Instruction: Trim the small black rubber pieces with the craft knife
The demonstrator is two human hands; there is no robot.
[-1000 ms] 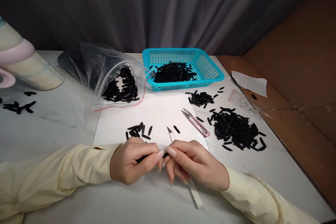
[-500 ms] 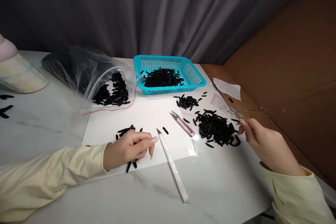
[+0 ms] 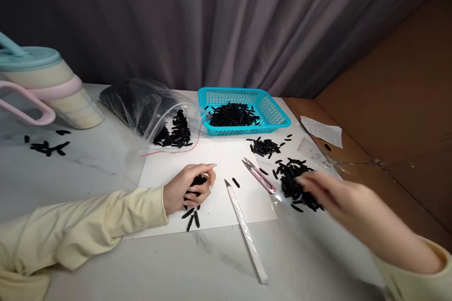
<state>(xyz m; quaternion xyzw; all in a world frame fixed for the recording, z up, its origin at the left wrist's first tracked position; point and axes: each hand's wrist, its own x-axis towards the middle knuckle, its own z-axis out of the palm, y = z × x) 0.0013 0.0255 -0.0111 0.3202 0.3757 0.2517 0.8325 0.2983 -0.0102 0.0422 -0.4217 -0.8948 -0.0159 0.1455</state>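
The left hand (image 3: 190,188) curls its fingers round black pieces (image 3: 198,180) near the left edge of the white sheet (image 3: 226,157), and the right hand (image 3: 339,195), blurred, has its fingers at the black pile (image 3: 290,182) towards the right edge of the tabletop (image 3: 158,270); whether either grips anything, I cannot tell. A knife (image 3: 247,235) crosses the sheet's near edge.

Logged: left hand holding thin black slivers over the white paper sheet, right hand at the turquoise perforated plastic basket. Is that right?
Not the turquoise perforated plastic basket: the head view shows the right hand at the large loose heap of thin black slivers on the white marbled table. The rest stands.
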